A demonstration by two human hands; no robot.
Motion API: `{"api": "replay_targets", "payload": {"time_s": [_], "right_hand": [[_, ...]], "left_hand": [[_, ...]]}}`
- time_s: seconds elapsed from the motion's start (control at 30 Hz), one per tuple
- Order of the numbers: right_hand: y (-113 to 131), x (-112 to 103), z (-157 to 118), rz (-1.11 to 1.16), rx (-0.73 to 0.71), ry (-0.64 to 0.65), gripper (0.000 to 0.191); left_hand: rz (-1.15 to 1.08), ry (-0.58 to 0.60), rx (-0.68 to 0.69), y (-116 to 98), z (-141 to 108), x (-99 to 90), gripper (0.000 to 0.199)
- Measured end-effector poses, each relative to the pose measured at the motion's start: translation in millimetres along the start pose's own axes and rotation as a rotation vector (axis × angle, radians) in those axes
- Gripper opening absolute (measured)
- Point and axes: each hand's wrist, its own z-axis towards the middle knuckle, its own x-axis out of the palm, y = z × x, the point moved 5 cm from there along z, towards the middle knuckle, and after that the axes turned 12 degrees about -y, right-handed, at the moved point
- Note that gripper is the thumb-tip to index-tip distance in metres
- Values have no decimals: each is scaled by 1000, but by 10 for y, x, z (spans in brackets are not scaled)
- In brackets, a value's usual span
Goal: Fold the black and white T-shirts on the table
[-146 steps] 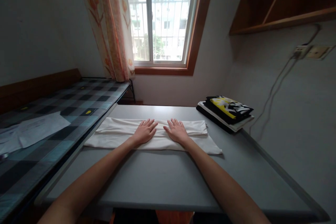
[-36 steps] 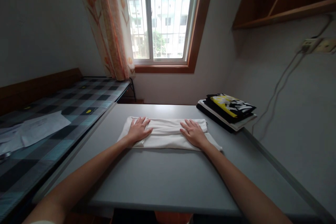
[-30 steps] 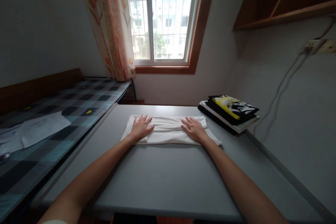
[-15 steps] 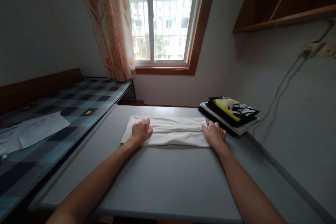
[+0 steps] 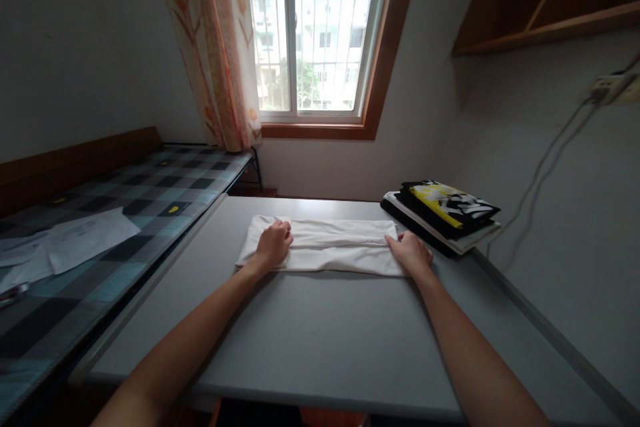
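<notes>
Head view: a table (image 5: 320,333) is seen below a window (image 5: 325,47); work is being done by two bare hands on its far half.
White cloth (image 5: 340,233): laid flat on the table as a long strip, side to side; marked by a lengthwise crease, its left end turned inward as a short flap.
Left hand (image 5: 274,244): fingers curled, rested on the cloth by the flap's edge; whether any fabric is pinched underneath cannot be told.
Right hand (image 5: 411,253): placed at the strip's right end; thumb laid on top, fingers bent down past the end and partly hidden, the fabric apparently gripped between them.
Step in hand: judged to be folding of the strip across its length; left flap apparently made, right end taken hold of.
Next move: called for, by judgement, is the right end to be lifted and turned inward, the left flap kept pinned so that it is not dragged open.
Clothes stack (image 5: 445,210): set near the table's far right edge, beyond the right hand; pieces piled flat, a yellow, black and white print uppermost, white and black layers below.
Wall shelf (image 5: 560,25): open-fronted, split by an upright divider; compartments shadowed, contents not made out.
Bed (image 5: 200,172): placed left of the table; paper sheets (image 5: 80,240) spread on its checked mattress.
</notes>
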Motion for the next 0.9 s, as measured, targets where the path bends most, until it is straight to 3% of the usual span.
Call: {"api": "replay_targets", "payload": {"time_s": [0.17,0.3,0.37,0.5,0.67,0.9], "right_hand": [[-12,4,5,27,31,15,47],[27,-45,-24,12,25,23,45],[44,-66,-37,4,13,26,45],[35,-78,-40,-17,4,16,46],[-10,-63,-6,24,-4,18,48],[2,44,131,135,-80,58,36]], "left_hand": [[-143,-85,-14,-41,31,-37,10],[-234,70,22,-97,9,22,13],[-212,90,28,-96,-2,29,20],[-91,-9,56,-65,-37,31,35],[17,143,183,-85,-167,246,53],[27,174,172,-88,-188,284,52]]}}
